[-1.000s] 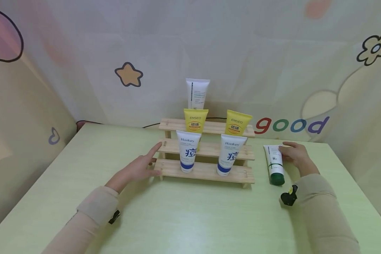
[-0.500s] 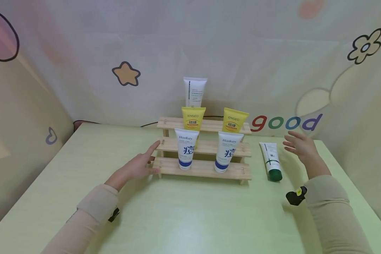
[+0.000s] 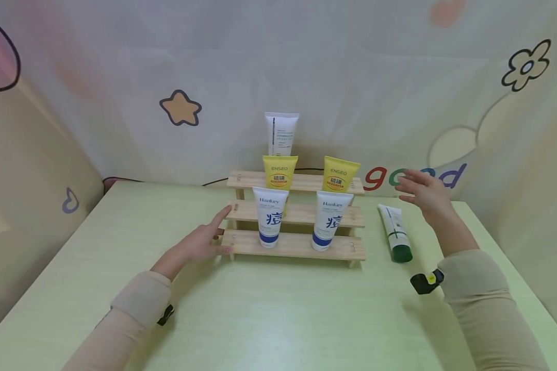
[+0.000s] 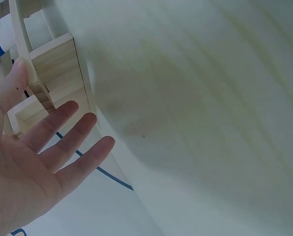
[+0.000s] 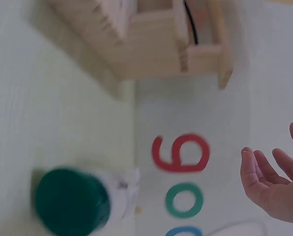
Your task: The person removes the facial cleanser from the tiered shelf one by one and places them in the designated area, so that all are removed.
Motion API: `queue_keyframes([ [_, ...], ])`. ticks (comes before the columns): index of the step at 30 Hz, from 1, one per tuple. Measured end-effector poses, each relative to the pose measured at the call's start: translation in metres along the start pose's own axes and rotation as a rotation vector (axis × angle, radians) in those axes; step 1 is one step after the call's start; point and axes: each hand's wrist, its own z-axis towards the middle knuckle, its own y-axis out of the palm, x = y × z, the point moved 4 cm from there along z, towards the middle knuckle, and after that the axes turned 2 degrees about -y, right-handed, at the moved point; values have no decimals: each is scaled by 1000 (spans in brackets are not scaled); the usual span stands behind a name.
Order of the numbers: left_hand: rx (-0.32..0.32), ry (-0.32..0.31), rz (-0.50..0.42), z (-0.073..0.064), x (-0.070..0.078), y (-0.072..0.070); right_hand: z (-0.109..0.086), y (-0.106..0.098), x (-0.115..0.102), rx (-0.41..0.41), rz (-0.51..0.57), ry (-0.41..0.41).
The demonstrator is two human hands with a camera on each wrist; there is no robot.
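Observation:
My left hand (image 3: 199, 243) rests at the left end of the three-tier wooden display rack (image 3: 353, 253). Its thumb touches the bottom shelf and the index finger the middle one; in the left wrist view the other fingers (image 4: 80, 147) stretch out straight. Two white-and-blue tubes (image 3: 270, 216) (image 3: 330, 220) stand cap-down on the bottom shelf, with two yellow tubes (image 3: 280, 172) (image 3: 339, 174) behind them. A white tube (image 3: 281, 135) stands on top. My right hand (image 3: 429, 198) hovers with loose, bare fingers, above and right of a white tube with a green cap (image 3: 396, 234) lying on the table.
The pale green table (image 3: 278, 309) runs back to a printed cloth backdrop (image 3: 232, 62) with a star, a flower and coloured letters. A dark cable (image 3: 215, 181) runs along its foot. Small black devices (image 3: 427, 282) sit at both wrists.
My right hand has left the green-capped tube, moving first right, then up and back left in the air. The tube stays on the table. The left hand keeps its place at the rack.

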Motion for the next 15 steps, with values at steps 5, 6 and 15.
queue_keyframes([
  [5,4,4,-2,1,0,1,-3,25,-26,-30,-61,-97],
  [6,4,6,-2,1,-1,1,-4,30,-31,-42,-100,-114],
  [15,7,18,-1,1,-2,0,5,72,-82,-187,-381,-290],
])
